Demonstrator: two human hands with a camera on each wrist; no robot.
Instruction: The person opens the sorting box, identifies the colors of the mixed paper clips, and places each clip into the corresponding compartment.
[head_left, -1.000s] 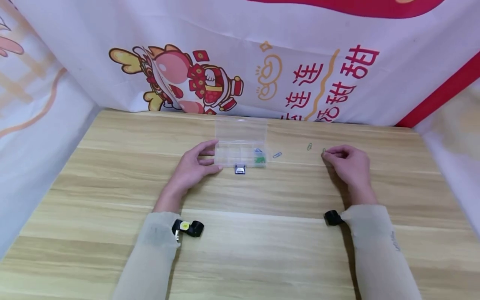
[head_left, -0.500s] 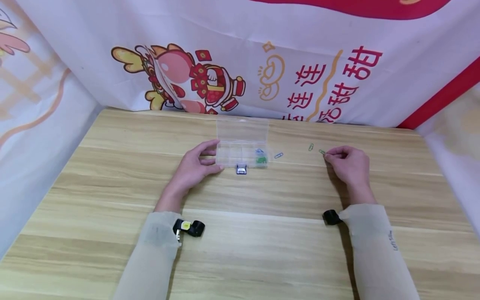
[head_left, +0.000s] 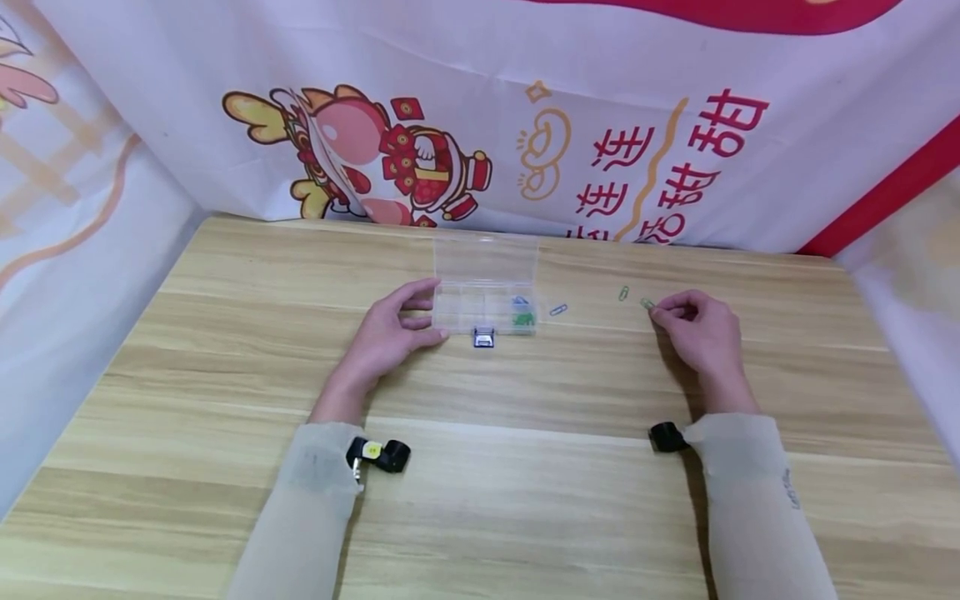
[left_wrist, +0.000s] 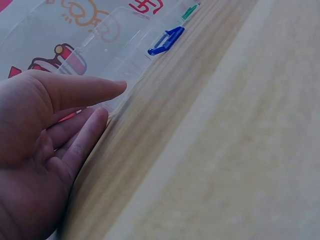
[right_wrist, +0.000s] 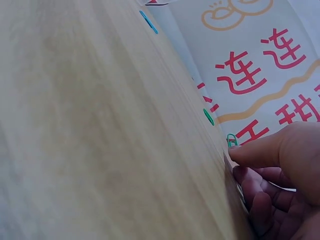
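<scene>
A clear plastic compartment box (head_left: 450, 312) stands near the back of the table with its lid (head_left: 486, 260) raised. My left hand (head_left: 386, 333) holds the box's left end, thumb at the front corner and forefinger at the back one. Green paper clips (head_left: 523, 320) lie in the box's front right compartment; blue ones (head_left: 521, 301) lie in the one behind. To the right, my right hand (head_left: 699, 332) pinches a green paper clip (right_wrist: 232, 140) between thumb and fingers, its loop sticking out past the thumb tip in the right wrist view.
On the table right of the box lie a blue paper clip (head_left: 558, 310) and a green paper clip (head_left: 624, 293). A blue-edged latch (head_left: 483, 337) juts from the box's front. Printed cloth (head_left: 645, 108) hangs behind the wooden table (head_left: 517, 500).
The green paper clip at my right fingertips shows more of its length than a second ago. My left hand stays at the box. The head view has shifted slightly.
</scene>
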